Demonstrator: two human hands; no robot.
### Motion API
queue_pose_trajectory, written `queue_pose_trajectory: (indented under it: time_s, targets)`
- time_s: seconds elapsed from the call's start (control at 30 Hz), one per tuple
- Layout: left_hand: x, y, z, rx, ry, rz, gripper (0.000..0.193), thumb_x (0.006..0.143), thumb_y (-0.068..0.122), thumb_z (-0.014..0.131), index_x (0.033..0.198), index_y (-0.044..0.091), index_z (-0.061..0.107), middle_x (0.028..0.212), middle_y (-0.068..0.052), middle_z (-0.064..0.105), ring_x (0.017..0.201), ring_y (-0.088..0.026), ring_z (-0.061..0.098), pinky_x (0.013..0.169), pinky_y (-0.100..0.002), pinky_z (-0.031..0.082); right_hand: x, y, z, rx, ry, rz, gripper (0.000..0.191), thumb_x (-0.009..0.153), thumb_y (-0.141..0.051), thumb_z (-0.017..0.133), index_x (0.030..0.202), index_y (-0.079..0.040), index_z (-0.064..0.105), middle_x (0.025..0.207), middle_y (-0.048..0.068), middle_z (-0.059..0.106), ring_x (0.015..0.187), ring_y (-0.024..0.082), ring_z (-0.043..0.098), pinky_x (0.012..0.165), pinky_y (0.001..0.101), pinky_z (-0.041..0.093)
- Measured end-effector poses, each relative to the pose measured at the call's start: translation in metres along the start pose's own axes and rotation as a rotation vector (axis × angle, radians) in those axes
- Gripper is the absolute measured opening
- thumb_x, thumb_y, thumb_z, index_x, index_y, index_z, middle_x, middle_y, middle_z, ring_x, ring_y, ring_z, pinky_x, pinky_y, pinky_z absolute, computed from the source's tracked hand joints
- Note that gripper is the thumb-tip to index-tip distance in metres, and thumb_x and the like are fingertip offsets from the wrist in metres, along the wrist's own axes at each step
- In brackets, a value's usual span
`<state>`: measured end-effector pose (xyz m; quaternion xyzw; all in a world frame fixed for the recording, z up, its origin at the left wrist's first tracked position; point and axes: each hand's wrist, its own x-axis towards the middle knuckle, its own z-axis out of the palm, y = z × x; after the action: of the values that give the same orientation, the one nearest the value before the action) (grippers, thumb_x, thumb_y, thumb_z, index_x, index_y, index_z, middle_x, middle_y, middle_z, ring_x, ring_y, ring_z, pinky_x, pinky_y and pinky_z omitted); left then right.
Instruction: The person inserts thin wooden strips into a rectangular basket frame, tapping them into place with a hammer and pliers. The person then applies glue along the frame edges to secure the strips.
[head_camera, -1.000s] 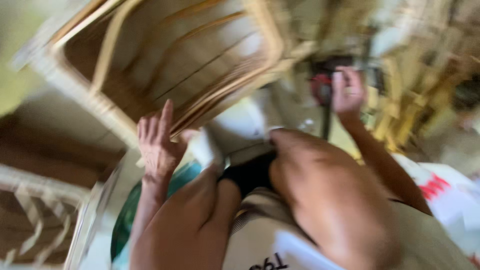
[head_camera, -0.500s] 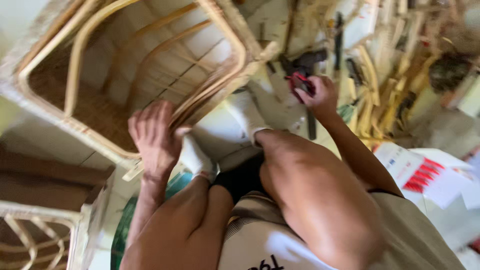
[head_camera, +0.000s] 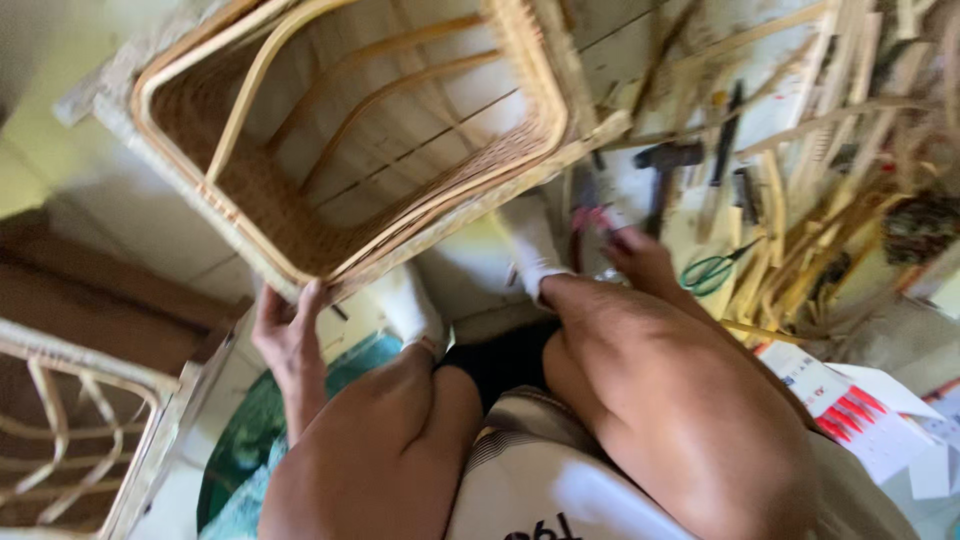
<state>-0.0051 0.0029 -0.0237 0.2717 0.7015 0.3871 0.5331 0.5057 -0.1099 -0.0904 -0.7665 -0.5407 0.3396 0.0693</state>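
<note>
At the far left, part of a second wicker frame (head_camera: 60, 440) shows at the edge of the view, near the floor. Just right of it, the left hand (head_camera: 290, 335) reaches up and grips the near lower edge of the big wicker chair frame (head_camera: 350, 140), fingers curled over the rim, wrist bent back, forearm rising from beside the left knee. The frame stands tilted on the floor in front of the person, its open side facing the camera, and it rests against or just beside the two white-socked feet (head_camera: 525, 245).

Further right, the right hand (head_camera: 640, 260) stretches past the right knee, palm down, arm nearly straight, closed on what looks like a pair of red-handled pliers (head_camera: 590, 218); the blur hides how firm that hold is. Beyond it on the floor lie a hammer (head_camera: 665, 165), green-handled scissors (head_camera: 712, 270) and a heap of loose cane strips (head_camera: 830, 200), with printed papers (head_camera: 850, 400) near the right edge.

One hand alone steadies the frame at a single point on its rim, so it could swing or tip toward the feet if that hold slackens. The reach to the right pulls the body away from the frame, which may loosen it. Sharp tools and cane ends lie close to the reaching fingers.
</note>
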Motion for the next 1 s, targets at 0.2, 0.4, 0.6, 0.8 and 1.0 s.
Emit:
queue_pose_trajectory:
  time_s: [0.2,0.4,0.6,0.8,1.0]
  targets:
    - [0.003,0.021,-0.001,0.037,-0.035,-0.045,0.051,0.091,0.014,0.081,0.138,0.001,0.065,0.117,-0.008,0.073,0.101,-0.013,0.069,0.092,-0.03,0.059,0.018,-0.026,-0.033,-0.048,0.484,0.007,0.04,0.091,-0.03,0.087,0.113,-0.006,0.065,0.099,0.012,0.067,0.086,0.026,0.067,0.078,0.0388,0.056]
    - [0.002,0.019,0.001,0.068,-0.018,-0.067,0.053,0.089,0.018,0.082,0.137,0.005,0.065,0.112,-0.006,0.074,0.098,-0.012,0.07,0.09,-0.029,0.059,0.038,-0.011,-0.043,-0.029,0.483,0.015,0.051,0.082,-0.027,0.091,0.113,0.0,0.06,0.094,0.012,0.064,0.08,0.025,0.064,0.071,0.0374,0.053]
    - [0.01,0.029,-0.005,0.168,-0.042,-0.094,0.05,0.092,0.023,0.081,0.137,0.006,0.068,0.102,-0.006,0.074,0.091,-0.01,0.067,0.083,-0.027,0.055,0.035,0.016,-0.035,0.213,0.4,0.092,0.029,0.095,-0.021,0.077,0.107,-0.001,0.06,0.086,0.01,0.065,0.076,0.022,0.063,0.071,0.0367,0.052]
    - [0.032,0.039,-0.014,0.241,-0.122,-0.066,0.041,0.098,0.023,0.076,0.131,0.001,0.07,0.101,0.0,0.074,0.088,-0.004,0.064,0.079,-0.022,0.053,0.016,0.025,-0.072,0.195,0.377,0.061,0.016,0.101,-0.011,0.065,0.112,0.0,0.06,0.088,0.009,0.067,0.074,0.018,0.063,0.069,0.0332,0.053]
    - [0.076,0.048,-0.024,0.14,-0.17,-0.021,0.055,0.096,0.015,0.081,0.145,-0.001,0.061,0.106,-0.01,0.067,0.094,-0.012,0.063,0.084,-0.026,0.053,0.021,-0.093,-0.114,0.366,0.03,-0.109,0.018,0.113,-0.013,0.054,0.122,0.003,0.055,0.079,0.008,0.063,0.059,0.014,0.058,0.053,0.0281,0.049]
